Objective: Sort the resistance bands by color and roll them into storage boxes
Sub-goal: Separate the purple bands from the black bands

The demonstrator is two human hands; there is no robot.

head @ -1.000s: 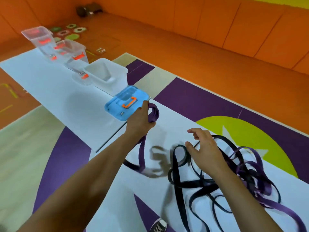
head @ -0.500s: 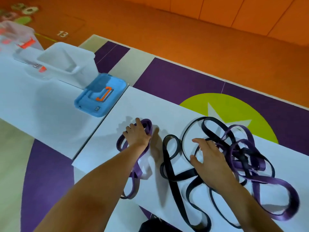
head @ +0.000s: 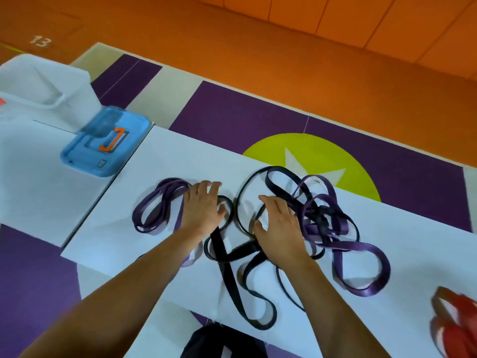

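Right of the blue lid (head: 105, 142), a folded purple band (head: 157, 205) lies on the white surface (head: 180, 161), with the left hand (head: 201, 213) against it, fingers (head: 205, 187) straight and spread. Farther right of the lid, the right hand (head: 280, 231) rests with spread fingers on the black-and-purple tangle (head: 322, 220).

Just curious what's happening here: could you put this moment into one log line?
left hand: open, touching purple bundle | right hand: open, on black-and-purple tangle | red bands: right edge

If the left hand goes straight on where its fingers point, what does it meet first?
Nothing, it seems: ahead of the left hand lies only bare white sheet; the purple bands are off to its left.
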